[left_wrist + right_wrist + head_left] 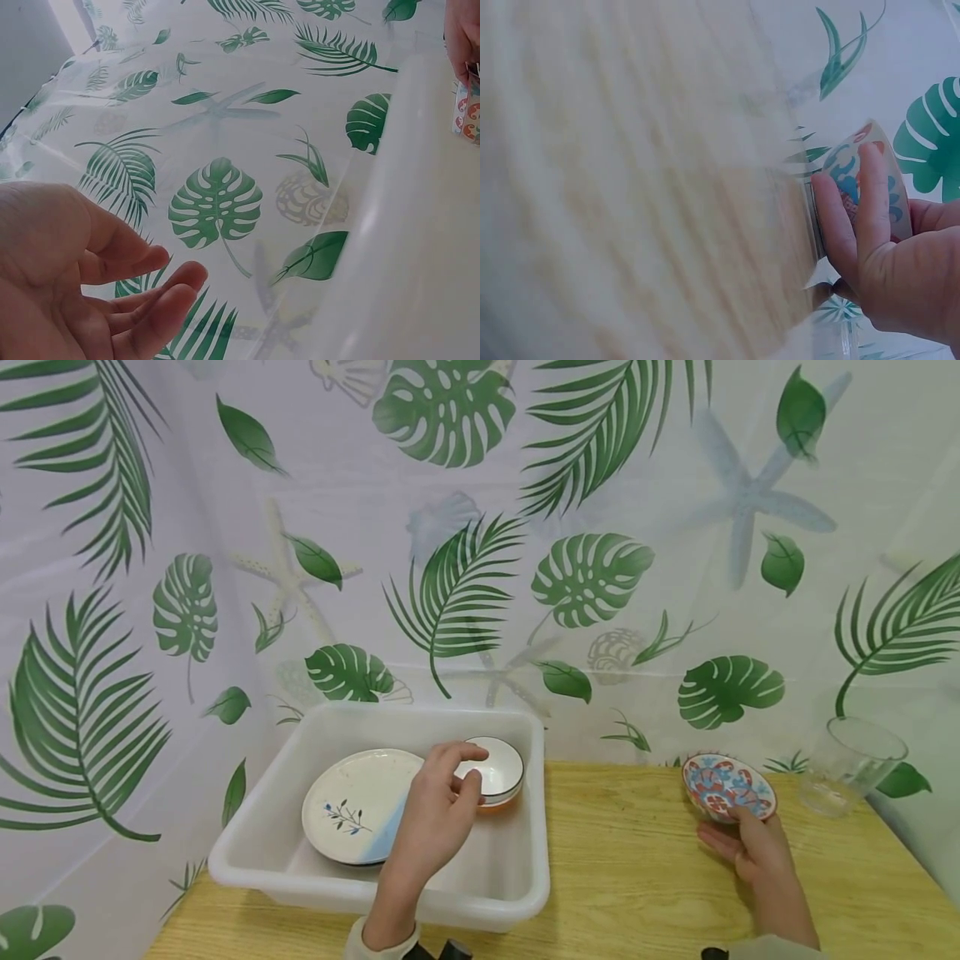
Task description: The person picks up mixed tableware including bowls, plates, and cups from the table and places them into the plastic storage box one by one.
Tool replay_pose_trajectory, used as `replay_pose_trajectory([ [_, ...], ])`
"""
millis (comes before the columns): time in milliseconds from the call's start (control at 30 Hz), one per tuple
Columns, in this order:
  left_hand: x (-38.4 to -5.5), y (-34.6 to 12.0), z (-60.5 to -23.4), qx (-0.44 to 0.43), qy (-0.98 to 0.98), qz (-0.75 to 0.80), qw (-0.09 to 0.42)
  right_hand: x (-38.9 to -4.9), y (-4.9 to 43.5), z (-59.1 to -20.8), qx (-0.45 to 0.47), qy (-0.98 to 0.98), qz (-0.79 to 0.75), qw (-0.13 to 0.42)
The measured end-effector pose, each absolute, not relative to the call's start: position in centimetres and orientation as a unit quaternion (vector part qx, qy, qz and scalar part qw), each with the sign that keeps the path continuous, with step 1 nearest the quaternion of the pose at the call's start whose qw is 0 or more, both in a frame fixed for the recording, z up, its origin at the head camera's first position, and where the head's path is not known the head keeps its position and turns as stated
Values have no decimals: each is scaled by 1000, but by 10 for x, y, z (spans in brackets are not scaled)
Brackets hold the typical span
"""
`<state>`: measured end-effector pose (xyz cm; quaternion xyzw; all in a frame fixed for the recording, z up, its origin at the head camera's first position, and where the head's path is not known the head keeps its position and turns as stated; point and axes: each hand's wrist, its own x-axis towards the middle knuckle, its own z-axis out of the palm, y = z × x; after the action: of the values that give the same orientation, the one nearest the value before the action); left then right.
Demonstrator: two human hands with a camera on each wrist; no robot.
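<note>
My right hand (765, 856) grips a small bowl (723, 783) with a red and blue pattern, the thumb over its near rim and the fingers beneath. In the right wrist view its patterned outside (894, 191) shows behind two extended fingers. Over the white plastic tub (537, 860) hangs my left hand (438, 806), fingers loosely bent and holding nothing. Partly behind that hand, a white bowl (498, 768) with a dark rim sits in the tub, an orange surface below it. A cream and blue plate (348, 789) with a leaf sprig lies left of the hand.
A clear drinking glass (855, 768) stands on the wooden table (622, 868), just right of the patterned bowl. Behind everything hangs a white sheet (480, 493) printed with green leaves and starfish, close to the tub's back rim.
</note>
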<state>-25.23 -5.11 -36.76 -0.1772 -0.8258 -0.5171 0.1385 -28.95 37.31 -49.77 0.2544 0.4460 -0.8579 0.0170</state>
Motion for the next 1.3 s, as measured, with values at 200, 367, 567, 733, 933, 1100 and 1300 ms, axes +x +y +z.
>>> replay_pose_trajectory([
  [200, -253, -50, -368, -181, -828, -515, 132, -285, 374, -497, 236, 396, -887, 28],
  [367, -254, -49, -370, -186, -831, -508, 128, -281, 377, -500, 215, 345, -913, 35],
  [567, -255, -50, -371, -186, -838, -498, 126, -279, 377, -502, 203, 332, -921, 35],
  [733, -256, -49, -372, -189, -839, -496, 117, -275, 380, -504, 188, 331, -924, 40],
  [933, -255, -47, -373, -190, -843, -490, 113, -270, 385, -506, 188, 366, -911, 42],
  [1100, -256, -46, -373, -190, -845, -488, 113, -266, 387, -509, 143, 347, -926, 31],
  [1300, -256, -45, -373, -191, -846, -486, 109, -266, 388, -510, 135, 347, -928, 28],
])
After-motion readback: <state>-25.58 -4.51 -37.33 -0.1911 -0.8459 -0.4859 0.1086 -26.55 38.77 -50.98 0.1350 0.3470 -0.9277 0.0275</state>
